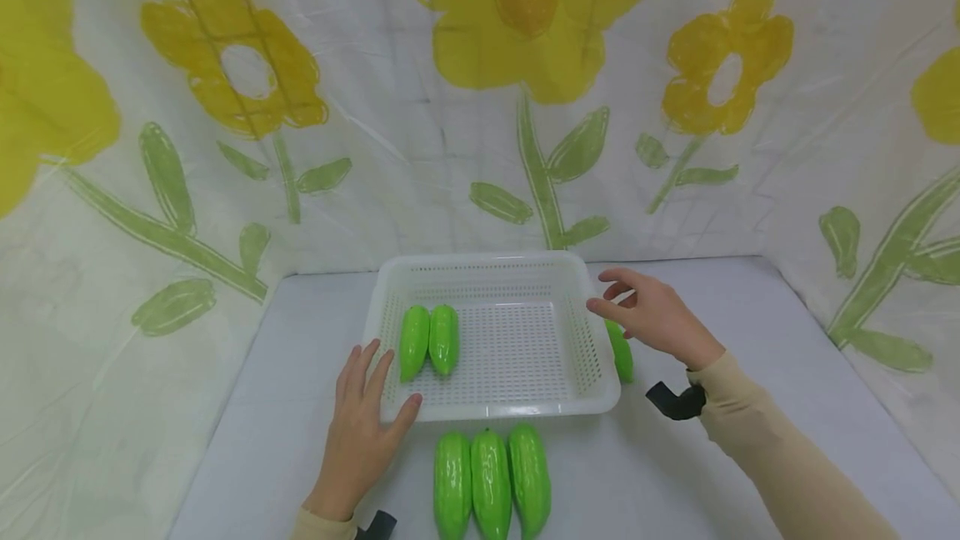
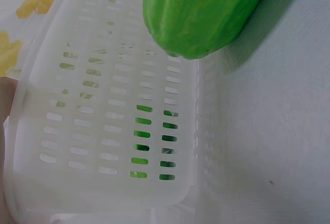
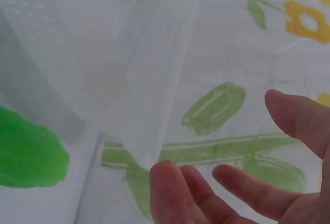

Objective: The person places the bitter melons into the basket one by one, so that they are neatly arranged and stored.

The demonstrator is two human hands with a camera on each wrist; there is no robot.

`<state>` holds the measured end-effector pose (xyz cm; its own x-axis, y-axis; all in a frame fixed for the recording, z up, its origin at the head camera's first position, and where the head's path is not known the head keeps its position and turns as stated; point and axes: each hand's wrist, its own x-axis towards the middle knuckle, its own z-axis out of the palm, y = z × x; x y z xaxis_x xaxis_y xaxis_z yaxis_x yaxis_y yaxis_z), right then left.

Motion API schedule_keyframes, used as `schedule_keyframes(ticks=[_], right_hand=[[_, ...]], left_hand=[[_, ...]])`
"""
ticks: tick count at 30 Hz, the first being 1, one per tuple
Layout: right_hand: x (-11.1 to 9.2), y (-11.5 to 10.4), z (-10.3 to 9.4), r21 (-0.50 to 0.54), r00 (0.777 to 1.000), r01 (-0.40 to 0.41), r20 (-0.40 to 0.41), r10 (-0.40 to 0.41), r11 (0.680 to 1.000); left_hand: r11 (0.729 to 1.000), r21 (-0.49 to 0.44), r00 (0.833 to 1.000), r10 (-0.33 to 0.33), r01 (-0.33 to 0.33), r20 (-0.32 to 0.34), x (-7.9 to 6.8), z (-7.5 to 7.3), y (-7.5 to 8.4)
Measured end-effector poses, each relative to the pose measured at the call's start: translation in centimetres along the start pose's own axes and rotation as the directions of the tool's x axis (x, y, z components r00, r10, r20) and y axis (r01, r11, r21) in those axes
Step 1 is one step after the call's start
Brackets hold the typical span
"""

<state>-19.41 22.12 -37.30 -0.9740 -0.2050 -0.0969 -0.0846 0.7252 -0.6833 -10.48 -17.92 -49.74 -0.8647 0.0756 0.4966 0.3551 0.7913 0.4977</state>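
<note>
A white perforated plastic basket [image 1: 517, 407] stands on the table with two glossy green gourd-like vegetables [image 1: 429, 342] lying side by side at its left. My left hand [image 1: 363, 423] is at the basket's front left corner, fingers spread. In the left wrist view a bit of that hand shows beside the basket wall [image 2: 113, 131]. At the right rim, my right hand [image 1: 660, 311] has its fingers loosely bent, with nothing between thumb and fingers [image 3: 170, 193]. Below it a green vegetable [image 1: 621, 352] lies outside the basket, partly hidden by the rim.
Three more green vegetables [image 1: 491, 482] lie in a row on the table in front of the basket. Behind and at both sides hangs a white curtain [image 1: 420, 173] painted with yellow flowers. The white table [image 1: 285, 407] extends left and right of the basket.
</note>
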Motion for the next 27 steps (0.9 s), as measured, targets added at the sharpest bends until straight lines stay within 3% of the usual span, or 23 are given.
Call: schedule_keyframes(ticks=[11, 27], right_hand=[[-0.3, 2.4, -0.4, -0.007, 0.999, -0.038, -0.017, 0.038, 0.999], [0.4, 5.1, 1.1, 0.008, 0.997, -0.083, 0.003, 0.083, 0.996]], left_hand=[[1.000, 0.003, 1.000, -0.004, 0.004, 0.003, 0.0, 0.1, -0.1], [1.000, 0.003, 1.000, 0.008, -0.008, -0.010, 0.0, 0.1, 0.0]])
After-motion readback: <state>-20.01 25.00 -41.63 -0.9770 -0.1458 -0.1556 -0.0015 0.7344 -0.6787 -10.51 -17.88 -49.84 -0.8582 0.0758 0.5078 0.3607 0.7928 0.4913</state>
